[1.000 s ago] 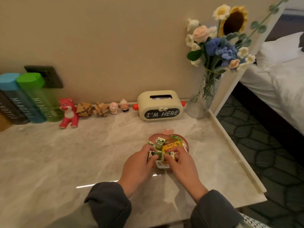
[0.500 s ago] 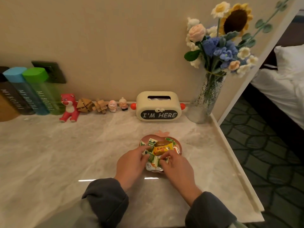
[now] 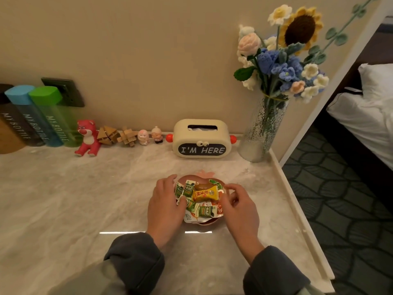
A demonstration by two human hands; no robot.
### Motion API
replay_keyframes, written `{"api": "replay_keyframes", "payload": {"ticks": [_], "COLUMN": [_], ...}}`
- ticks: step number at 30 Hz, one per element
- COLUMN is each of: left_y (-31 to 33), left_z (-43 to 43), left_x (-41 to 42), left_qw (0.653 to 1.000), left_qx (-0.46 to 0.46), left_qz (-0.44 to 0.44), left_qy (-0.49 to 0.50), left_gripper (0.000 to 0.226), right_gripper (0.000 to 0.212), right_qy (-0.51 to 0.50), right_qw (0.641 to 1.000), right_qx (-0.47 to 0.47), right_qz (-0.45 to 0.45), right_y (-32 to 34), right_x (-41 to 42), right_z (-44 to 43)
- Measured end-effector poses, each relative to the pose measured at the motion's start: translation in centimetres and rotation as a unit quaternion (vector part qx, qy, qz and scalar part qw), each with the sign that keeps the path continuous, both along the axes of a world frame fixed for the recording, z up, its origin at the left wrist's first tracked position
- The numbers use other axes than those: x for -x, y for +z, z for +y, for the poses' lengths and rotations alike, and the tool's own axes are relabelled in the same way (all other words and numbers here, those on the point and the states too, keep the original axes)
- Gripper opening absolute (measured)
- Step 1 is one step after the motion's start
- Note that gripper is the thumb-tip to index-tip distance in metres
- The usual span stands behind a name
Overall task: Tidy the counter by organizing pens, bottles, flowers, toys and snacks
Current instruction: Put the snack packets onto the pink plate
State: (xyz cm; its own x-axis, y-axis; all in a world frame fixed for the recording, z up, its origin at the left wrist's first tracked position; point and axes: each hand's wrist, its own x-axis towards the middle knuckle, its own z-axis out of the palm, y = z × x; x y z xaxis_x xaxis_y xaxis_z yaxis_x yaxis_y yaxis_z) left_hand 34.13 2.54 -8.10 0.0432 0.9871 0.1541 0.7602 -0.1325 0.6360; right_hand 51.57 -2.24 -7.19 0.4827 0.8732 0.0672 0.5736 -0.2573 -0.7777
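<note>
A pink dish [image 3: 204,223] heaped with wrapped snacks [image 3: 205,193] sits on the marble counter in front of me. My left hand [image 3: 165,207] curls round the dish's left rim, thumb over the green packets. My right hand [image 3: 241,209] curls at the right rim, fingertips close together. Crocheted flowers [image 3: 282,60] stand in a glass vase [image 3: 263,128] at the back right. Green [image 3: 53,116], blue [image 3: 32,118] and dark [image 3: 12,124] bottles line the wall at left. A red bear [image 3: 87,137], two wooden puzzles [image 3: 107,135] and two small figurines [image 3: 143,137] follow them.
A cream tissue box [image 3: 201,138] reading "I'M HERE" stands against the wall behind the dish. The counter's raised right edge [image 3: 302,209] drops to a patterned floor, with a bed [image 3: 365,116] beyond. A wall socket [image 3: 63,90] sits behind the bottles.
Both hands were pinching snacks at the middle of the pile; they have spread apart to the dish's left and right rims. The view has tilted up slightly.
</note>
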Motion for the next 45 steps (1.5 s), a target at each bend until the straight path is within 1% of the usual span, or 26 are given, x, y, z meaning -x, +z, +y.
{"api": "replay_keyframes", "payload": {"ticks": [2,4,5,6,7,9,10,14,16,18,21,23,31,35,37,38,40,42,45], "left_y": [0.0,-0.1,-0.2,-0.3,-0.4,-0.4,-0.4,0.0,0.3,0.5,0.7,1.0,2.2,2.4,2.4,2.4,2.5,2.6,2.8], "left_z": [0.0,-0.1,-0.3,-0.4,-0.6,-0.8,-0.8,-0.8,-0.7,-0.7,-0.7,-0.6,-0.3,0.0,0.3,0.5,0.9,1.3,2.0], "left_x": [-0.2,-0.5,-0.7,-0.9,-1.2,-1.6,-1.9,-2.4,-2.5,-2.2,-1.3,-0.1,6.8,11.7,14.2,15.4,18.3,21.4,26.6], "left_qw": [1.000,0.999,0.997,0.994,0.992,0.987,0.985,0.979,0.979,0.979,0.975,0.974,0.964,0.955,0.951,0.949,0.947,0.945,0.940], "left_qx": [0.002,0.045,0.071,0.093,0.110,0.132,0.139,0.147,0.140,0.132,0.140,0.136,0.108,0.102,0.100,0.100,0.099,0.096,0.091], "left_qz": [0.004,-0.026,-0.043,-0.056,-0.064,-0.087,-0.103,-0.141,-0.150,-0.158,-0.168,-0.174,-0.196,-0.206,-0.205,-0.205,-0.206,-0.206,-0.218], "left_qy": [0.010,0.005,0.001,-0.002,-0.006,-0.014,-0.015,-0.006,0.001,0.011,0.034,0.053,0.143,0.187,0.208,0.216,0.228,0.237,0.246], "left_gripper": [0.065,0.070,0.073,0.075,0.076,0.076,0.074,0.071,0.071,0.071,0.081,0.083,0.088,0.088,0.089,0.089,0.088,0.084,0.071], "right_gripper": [0.038,0.056,0.061,0.062,0.057,0.039,0.035,0.036,0.055,0.064,0.062,0.060,0.063,0.061,0.056,0.047,0.017,0.025,0.024], "right_qy": [-0.008,0.001,0.004,0.004,0.004,0.018,0.030,0.046,0.040,0.040,0.050,0.062,0.143,0.191,0.210,0.219,0.232,0.241,0.252], "right_qw": [0.999,0.995,0.992,0.987,0.981,0.973,0.969,0.957,0.960,0.967,0.972,0.972,0.958,0.950,0.946,0.944,0.940,0.936,0.929], "right_qx": [0.012,0.043,0.056,0.063,0.065,0.070,0.074,0.077,0.080,0.073,0.049,0.047,0.075,0.089,0.090,0.087,0.089,0.087,0.096], "right_qz": [0.041,0.086,0.115,0.148,0.182,0.221,0.232,0.275,0.265,0.239,0.226,0.224,0.236,0.232,0.230,0.230,0.234,0.242,0.252], "right_y": [0.0,-0.1,-0.1,-0.2,-0.2,-0.1,-0.1,0.4,1.2,1.7,2.2,2.5,3.6,4.3,4.6,4.7,4.7,4.7,5.0], "right_x": [-0.3,-0.4,-0.4,-0.2,-0.1,0.2,0.2,0.1,0.4,0.9,1.5,2.4,9.0,13.6,16.2,17.4,20.1,23.1,27.9], "right_z": [0.2,0.2,0.1,0.1,-0.1,-0.2,-0.1,0.1,0.2,0.5,1.0,1.7,3.9,5.1,5.7,6.1,6.8,7.4,8.2]}}
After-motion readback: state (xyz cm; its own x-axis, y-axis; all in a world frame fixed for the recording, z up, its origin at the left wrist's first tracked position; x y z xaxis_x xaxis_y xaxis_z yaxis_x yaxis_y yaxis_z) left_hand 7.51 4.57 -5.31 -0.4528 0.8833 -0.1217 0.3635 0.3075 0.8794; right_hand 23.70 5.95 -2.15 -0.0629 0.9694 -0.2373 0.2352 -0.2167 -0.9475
